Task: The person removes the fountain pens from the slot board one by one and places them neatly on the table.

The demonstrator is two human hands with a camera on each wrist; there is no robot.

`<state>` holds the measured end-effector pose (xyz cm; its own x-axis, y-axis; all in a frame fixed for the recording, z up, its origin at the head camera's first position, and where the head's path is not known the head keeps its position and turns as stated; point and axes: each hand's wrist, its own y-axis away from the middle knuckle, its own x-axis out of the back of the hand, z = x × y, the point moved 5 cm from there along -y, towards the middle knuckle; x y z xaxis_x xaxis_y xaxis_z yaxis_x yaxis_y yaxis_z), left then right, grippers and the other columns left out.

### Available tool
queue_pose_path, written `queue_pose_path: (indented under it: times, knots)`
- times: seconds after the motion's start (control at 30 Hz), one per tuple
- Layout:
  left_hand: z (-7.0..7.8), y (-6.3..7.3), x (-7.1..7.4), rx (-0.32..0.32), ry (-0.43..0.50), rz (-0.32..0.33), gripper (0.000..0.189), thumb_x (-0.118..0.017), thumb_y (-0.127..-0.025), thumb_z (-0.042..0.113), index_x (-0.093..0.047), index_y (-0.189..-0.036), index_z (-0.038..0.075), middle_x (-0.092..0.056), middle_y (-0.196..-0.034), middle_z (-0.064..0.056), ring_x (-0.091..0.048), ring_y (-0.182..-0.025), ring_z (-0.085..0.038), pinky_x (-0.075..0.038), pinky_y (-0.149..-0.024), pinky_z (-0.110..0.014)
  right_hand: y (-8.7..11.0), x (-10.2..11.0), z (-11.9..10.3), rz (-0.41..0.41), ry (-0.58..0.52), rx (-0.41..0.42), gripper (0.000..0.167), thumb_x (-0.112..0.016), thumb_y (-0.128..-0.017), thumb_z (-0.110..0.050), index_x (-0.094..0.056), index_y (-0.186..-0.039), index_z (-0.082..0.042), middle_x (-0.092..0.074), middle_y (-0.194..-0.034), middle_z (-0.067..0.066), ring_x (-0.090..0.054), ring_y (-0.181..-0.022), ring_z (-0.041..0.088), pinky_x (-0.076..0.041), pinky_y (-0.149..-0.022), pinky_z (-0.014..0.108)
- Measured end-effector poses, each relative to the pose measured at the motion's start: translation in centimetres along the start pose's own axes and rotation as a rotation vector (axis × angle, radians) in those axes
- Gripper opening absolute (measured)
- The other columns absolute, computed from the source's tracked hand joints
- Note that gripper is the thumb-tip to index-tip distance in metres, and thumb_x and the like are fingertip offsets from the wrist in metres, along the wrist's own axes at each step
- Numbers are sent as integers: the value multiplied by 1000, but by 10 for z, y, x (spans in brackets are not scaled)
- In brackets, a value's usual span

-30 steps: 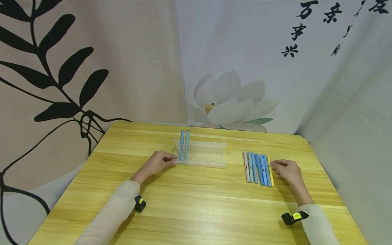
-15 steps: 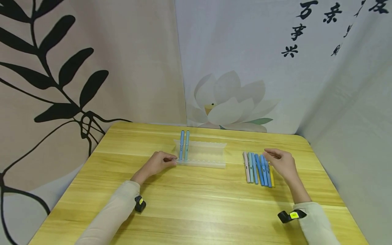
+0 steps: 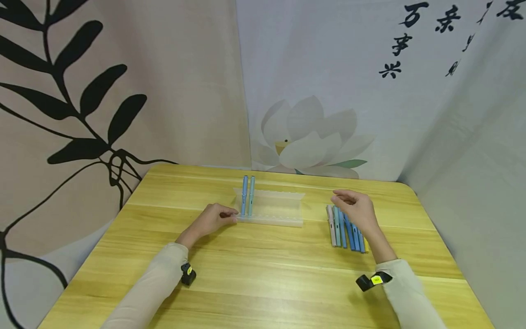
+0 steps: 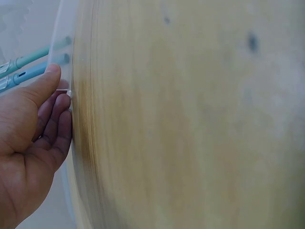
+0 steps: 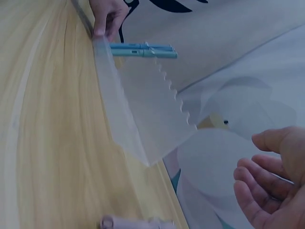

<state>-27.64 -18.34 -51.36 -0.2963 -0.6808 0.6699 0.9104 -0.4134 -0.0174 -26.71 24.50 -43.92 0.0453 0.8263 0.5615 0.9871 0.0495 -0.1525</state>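
A clear plastic pen rack (image 3: 279,208) with notched edges stands on the table. Two pens lie in its left-end notches, a blue pen (image 3: 244,196) and a teal pen (image 3: 251,196). At the rack's front left corner my left hand (image 3: 211,222) pinches the plastic, thumb on top and fingers below, as the left wrist view shows. Over the far ends of a row of pens (image 3: 344,230) hovers my right hand (image 3: 356,210), holding nothing. Its fingers are relaxed in the right wrist view. It hides parts of the blue pens and most of a yellow pen (image 3: 367,246).
The wooden table (image 3: 263,283) reaches back to a fabric backdrop (image 3: 197,91) printed with leaves, a lotus and characters. A pink pen (image 3: 331,226) forms the left end of the row, to the right of the rack. Each sleeve carries a small black camera (image 3: 188,274).
My right hand has moved left and away from me, from beside the yellow pen to over the pens' far ends. My left hand and the rack have stayed in place.
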Motion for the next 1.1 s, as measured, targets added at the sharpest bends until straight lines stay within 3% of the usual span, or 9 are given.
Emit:
queue_pose_path:
  times: [0.13, 0.5, 0.73, 1.1]
  knots:
    - [-1, 1, 0, 2, -3, 0, 33, -71, -98, 25, -74, -125, 6, -75, -114, -6, -70, -101, -17, -59, -88, -39, -5, -12, -11, -18, -57, 26, 47, -68, -99, -41, -69, -133, -9, -73, -116, 15, -71, -96, 19, -62, -83, 41]
    - [-3, 1, 0, 7, -19, 11, 33, -71, -98, 25, -74, -125, 7, -75, -115, -6, -70, -101, -17, -59, -88, -39, -17, -48, -43, -62, -157, 65, 43, -70, -99, -38, -70, -131, -10, -74, -114, 13, -72, -97, 25, -61, -78, 29]
    - [-2, 0, -1, 5, -13, 11, 33, -71, -99, 24, -74, -125, 6, -75, -116, -7, -70, -102, -19, -59, -89, -41, -23, -77, -63, -84, -170, 82, 39, -73, -97, -38, -72, -128, -14, -76, -110, 8, -72, -96, 28, -62, -78, 39]
    - [-1, 0, -1, -4, -11, 9, 33, -71, -99, 24, -74, -125, 5, -76, -114, -7, -71, -102, -19, -59, -89, -41, -27, -121, -84, -117, -182, 135, 33, -74, -97, -30, -74, -124, -13, -77, -107, 7, -73, -92, 21, -61, -73, 32]
